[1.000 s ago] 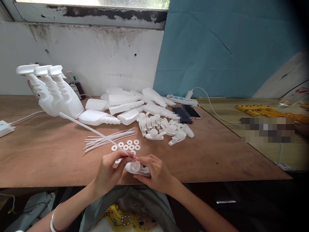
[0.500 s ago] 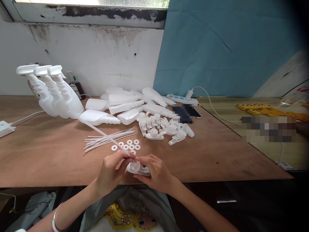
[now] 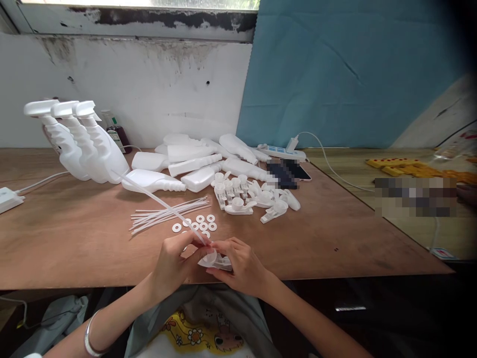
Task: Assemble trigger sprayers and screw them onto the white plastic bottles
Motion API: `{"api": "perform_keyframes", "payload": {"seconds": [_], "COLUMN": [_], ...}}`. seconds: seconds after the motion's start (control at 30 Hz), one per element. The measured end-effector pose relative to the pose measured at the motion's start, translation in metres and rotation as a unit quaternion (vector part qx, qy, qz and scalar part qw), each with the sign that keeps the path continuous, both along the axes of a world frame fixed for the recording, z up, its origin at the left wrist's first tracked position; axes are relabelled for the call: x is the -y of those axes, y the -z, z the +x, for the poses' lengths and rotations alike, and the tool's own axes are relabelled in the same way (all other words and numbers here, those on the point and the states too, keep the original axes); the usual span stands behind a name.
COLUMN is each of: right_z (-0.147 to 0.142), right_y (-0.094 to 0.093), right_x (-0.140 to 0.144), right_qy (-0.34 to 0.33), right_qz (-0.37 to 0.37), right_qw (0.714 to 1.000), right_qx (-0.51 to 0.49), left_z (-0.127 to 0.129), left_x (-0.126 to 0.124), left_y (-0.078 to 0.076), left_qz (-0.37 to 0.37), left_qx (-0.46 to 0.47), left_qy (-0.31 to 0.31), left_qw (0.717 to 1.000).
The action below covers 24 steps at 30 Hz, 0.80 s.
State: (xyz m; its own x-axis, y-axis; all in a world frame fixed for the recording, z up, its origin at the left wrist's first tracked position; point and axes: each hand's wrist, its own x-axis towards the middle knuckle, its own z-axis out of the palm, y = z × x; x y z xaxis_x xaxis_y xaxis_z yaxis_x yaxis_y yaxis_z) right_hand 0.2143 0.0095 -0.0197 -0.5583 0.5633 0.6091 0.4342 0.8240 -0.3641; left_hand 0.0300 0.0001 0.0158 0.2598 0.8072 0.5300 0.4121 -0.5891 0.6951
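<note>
Near the table's front edge, my right hand (image 3: 238, 261) is closed around a white spray trigger head (image 3: 209, 259), its round collar facing up. My left hand (image 3: 177, 261) pinches the lower end of a long thin white dip tube (image 3: 156, 199) just above that collar. The tube slants up to the left, and its lower tip is hidden by my fingers. Beyond my hands lie several white ring washers (image 3: 203, 226), a bundle of loose tubes (image 3: 169, 214) and a cluster of more trigger heads (image 3: 238, 194).
White bottles (image 3: 201, 164) lie heaped at the back. Three bottles with sprayer heads (image 3: 100, 144) stand at the left, near a dark bottle (image 3: 119, 136). A phone (image 3: 300, 170) and a power strip (image 3: 281, 151) are back right. Yellow pieces (image 3: 413, 169) lie on the neighbouring table.
My left hand and the dip tube have shifted slightly to the right and down at the trigger head's collar. My right hand keeps its hold.
</note>
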Motion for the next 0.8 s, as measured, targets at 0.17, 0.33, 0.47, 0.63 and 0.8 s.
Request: {"api": "perform_keyframes", "payload": {"seconds": [0.17, 0.33, 0.47, 0.63, 0.8], "right_z": [-0.0005, -0.0006, -0.0014, -0.0007, 0.0], "right_y": [-0.0003, -0.0011, -0.0015, -0.0006, 0.0007], "right_x": [0.0001, 0.0012, 0.0026, 0.0039, 0.0038], "right_qy": [-0.007, -0.008, -0.006, -0.008, -0.014], "right_qz": [0.0, 0.003, 0.003, 0.008, -0.003], "right_qw": [1.0, 1.0, 1.0, 1.0, 1.0], "right_qx": [-0.012, -0.018, -0.013, -0.004, -0.003], "left_z": [0.0022, 0.0028, 0.0057, 0.0063, 0.0062], "left_x": [-0.0012, 0.0017, 0.0033, 0.0029, 0.0029], "left_y": [-0.0016, -0.0011, -0.0034, -0.0026, -0.0022], "left_qz": [0.017, 0.051, 0.094, 0.098, 0.1], "left_qx": [-0.015, -0.038, -0.042, -0.068, -0.065], "left_qy": [0.003, 0.01, 0.035, 0.029, 0.02], "left_qw": [1.0, 0.998, 0.994, 0.992, 0.993]}}
